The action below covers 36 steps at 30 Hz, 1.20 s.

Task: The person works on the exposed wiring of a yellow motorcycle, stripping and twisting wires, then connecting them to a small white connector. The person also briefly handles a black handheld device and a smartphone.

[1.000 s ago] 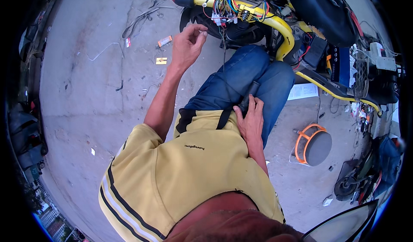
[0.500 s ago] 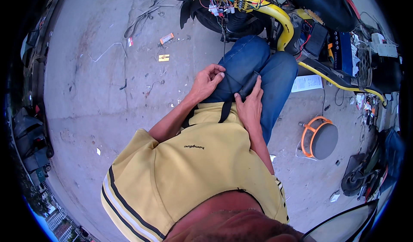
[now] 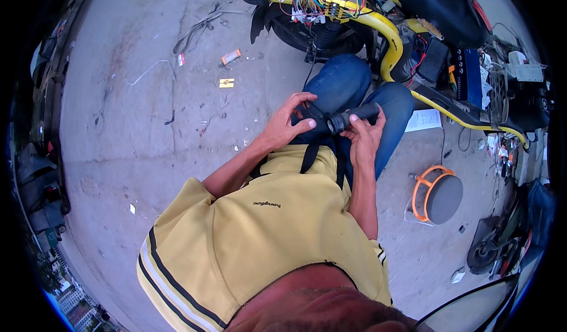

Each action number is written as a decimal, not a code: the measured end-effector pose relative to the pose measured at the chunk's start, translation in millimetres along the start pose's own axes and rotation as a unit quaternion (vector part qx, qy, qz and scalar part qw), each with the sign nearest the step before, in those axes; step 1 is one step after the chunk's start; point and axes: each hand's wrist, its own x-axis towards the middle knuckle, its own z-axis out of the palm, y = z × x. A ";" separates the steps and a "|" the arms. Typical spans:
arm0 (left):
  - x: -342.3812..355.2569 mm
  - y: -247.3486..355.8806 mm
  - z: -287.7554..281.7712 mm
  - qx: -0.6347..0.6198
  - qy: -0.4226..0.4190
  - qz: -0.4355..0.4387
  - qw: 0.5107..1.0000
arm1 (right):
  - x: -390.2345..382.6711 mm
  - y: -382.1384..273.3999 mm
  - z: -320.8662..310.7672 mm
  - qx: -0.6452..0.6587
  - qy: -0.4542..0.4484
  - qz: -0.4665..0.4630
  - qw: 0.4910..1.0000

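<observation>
Over my lap, my right hand (image 3: 363, 138) is closed on a black throttle grip (image 3: 361, 114), a ribbed cylinder with a wider ringed collar at its left end. My thumb presses its side near the collar, and the fingers wrap the far end. To the left, my left hand (image 3: 289, 122) is open, thumb and fingers spread toward the collar. A thin black cable (image 3: 309, 72) runs from the yellow-framed scooter (image 3: 390, 36) down toward my left fingers. Where it meets the grip is hard to make out against the dark jeans.
Bundled coloured wires (image 3: 310, 1) hang exposed on the scooter in front of me. An orange-framed round stool (image 3: 444, 199) stands at my right. A white paper sheet (image 3: 424, 120) lies by the scooter. Left on the ground are an orange packet (image 3: 231, 57), a yellow card (image 3: 226, 83) and loose straps (image 3: 198, 29).
My right hand has lifted and turned the black throttle grip, which now lies more level and further right. My left fingers have gone from a pinch on the thin cable to spread apart.
</observation>
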 end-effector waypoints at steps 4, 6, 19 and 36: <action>-4.4 27.3 5.4 0.045 -0.023 0.020 0.999 | -4.3 3.9 -2.6 0.061 -0.011 0.026 0.998; -4.0 22.1 4.7 0.040 -0.037 0.040 0.998 | -7.1 8.1 -7.6 0.075 -0.008 0.027 0.997; 48.7 -3.6 -12.3 0.080 0.149 -0.063 0.984 | -28.2 -16.7 -59.4 0.029 -0.003 -0.011 1.000; 95.9 -16.6 5.9 -0.077 0.112 -0.127 0.983 | -13.7 -19.4 -36.1 -0.525 -0.019 -0.085 0.847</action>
